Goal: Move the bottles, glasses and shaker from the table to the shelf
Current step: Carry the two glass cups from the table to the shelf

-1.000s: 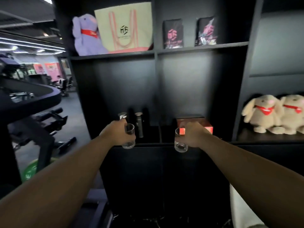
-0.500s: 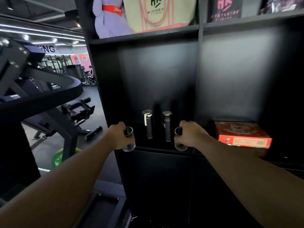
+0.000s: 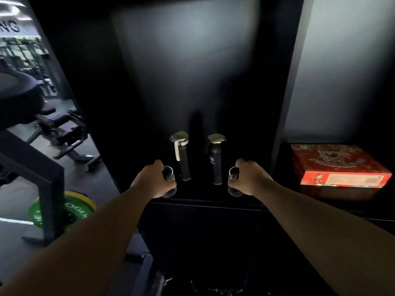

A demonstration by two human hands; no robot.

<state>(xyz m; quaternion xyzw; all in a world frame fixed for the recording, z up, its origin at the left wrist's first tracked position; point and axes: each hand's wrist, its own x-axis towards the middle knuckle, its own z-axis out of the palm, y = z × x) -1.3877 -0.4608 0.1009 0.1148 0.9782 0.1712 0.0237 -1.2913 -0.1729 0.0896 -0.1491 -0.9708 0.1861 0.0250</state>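
Observation:
Two dark bottles with metal caps stand upright in the black shelf compartment: the left bottle (image 3: 182, 155) with a pale strap and the right bottle (image 3: 215, 159). My left hand (image 3: 150, 179) grips a clear glass (image 3: 169, 182) just left of the left bottle. My right hand (image 3: 251, 177) grips a second clear glass (image 3: 233, 182) just right of the right bottle. Both glasses are at the front of the shelf board (image 3: 203, 200), low over it; I cannot tell whether they touch it.
A red box (image 3: 339, 165) lies in the neighbouring compartment to the right, behind a black upright divider (image 3: 286, 116). Left of the shelf unit are gym benches (image 3: 64, 133), a black frame (image 3: 49, 189) and a green weight plate (image 3: 79, 212) on the floor.
I have come closer to the shelf and the view has tipped down. Both hands have carried the glasses forward into the compartment, on either side of the two bottles.

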